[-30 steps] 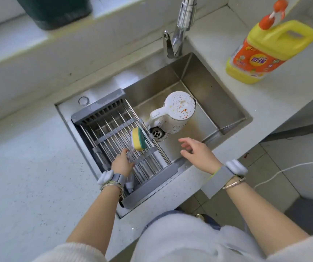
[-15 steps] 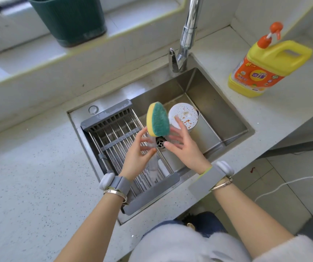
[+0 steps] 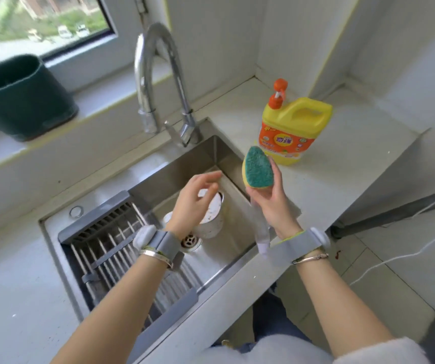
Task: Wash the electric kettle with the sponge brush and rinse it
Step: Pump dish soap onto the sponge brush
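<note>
The white electric kettle (image 3: 212,218), speckled with orange stains, lies in the steel sink (image 3: 179,164), mostly hidden behind my left hand (image 3: 194,198). That hand hovers over the kettle with loose fingers and holds nothing. My right hand (image 3: 272,199) grips the sponge brush (image 3: 258,168) just below its head. The green scouring face with a yellow edge points up over the sink's right rim. The brush's clear handle runs down past my right wrist.
A yellow detergent bottle (image 3: 291,130) with an orange pump stands on the counter right behind the sponge. The chrome tap (image 3: 155,82) arches over the sink's back. A grey drying rack (image 3: 121,245) fills the sink's left half. A dark green bin (image 3: 20,98) sits on the windowsill.
The sponge brush has passed from my left hand to my right hand and moved right, toward the detergent bottle. My left hand has let go and now hangs over the kettle.
</note>
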`<action>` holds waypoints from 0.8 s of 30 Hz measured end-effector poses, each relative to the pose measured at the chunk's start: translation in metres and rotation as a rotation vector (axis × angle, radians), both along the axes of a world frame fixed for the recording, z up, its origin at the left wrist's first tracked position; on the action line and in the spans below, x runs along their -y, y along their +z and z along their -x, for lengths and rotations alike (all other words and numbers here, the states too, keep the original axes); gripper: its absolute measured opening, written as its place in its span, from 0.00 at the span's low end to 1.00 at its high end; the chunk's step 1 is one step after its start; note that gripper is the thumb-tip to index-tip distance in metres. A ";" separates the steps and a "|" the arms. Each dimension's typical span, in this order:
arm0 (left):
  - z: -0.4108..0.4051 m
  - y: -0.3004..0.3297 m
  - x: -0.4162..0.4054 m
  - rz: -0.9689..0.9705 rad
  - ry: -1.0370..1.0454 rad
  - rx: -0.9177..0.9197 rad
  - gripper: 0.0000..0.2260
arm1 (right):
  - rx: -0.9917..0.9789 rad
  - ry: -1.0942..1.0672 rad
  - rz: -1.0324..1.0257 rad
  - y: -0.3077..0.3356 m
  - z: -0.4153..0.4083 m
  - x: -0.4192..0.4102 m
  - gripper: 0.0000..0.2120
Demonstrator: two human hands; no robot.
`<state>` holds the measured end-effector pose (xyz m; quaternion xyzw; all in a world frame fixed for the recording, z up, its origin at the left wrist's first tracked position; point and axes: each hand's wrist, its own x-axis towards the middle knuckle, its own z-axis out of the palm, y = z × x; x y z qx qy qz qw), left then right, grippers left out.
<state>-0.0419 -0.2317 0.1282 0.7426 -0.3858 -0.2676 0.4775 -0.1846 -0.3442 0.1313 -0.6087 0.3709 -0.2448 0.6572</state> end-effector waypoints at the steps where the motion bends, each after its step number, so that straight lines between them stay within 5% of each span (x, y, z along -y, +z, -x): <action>1: -0.003 0.007 0.021 -0.008 -0.005 0.008 0.13 | -0.008 -0.012 0.022 -0.001 0.003 0.020 0.35; 8: -0.024 0.040 0.163 0.018 -0.039 -0.074 0.15 | -0.143 0.066 0.141 -0.002 0.000 0.115 0.35; 13: -0.030 0.066 0.247 0.040 -0.040 -0.174 0.14 | -0.025 0.144 0.180 0.005 -0.015 0.157 0.33; 24: -0.032 0.044 0.266 0.070 0.095 -0.380 0.08 | -0.026 0.340 0.229 0.021 -0.012 0.238 0.32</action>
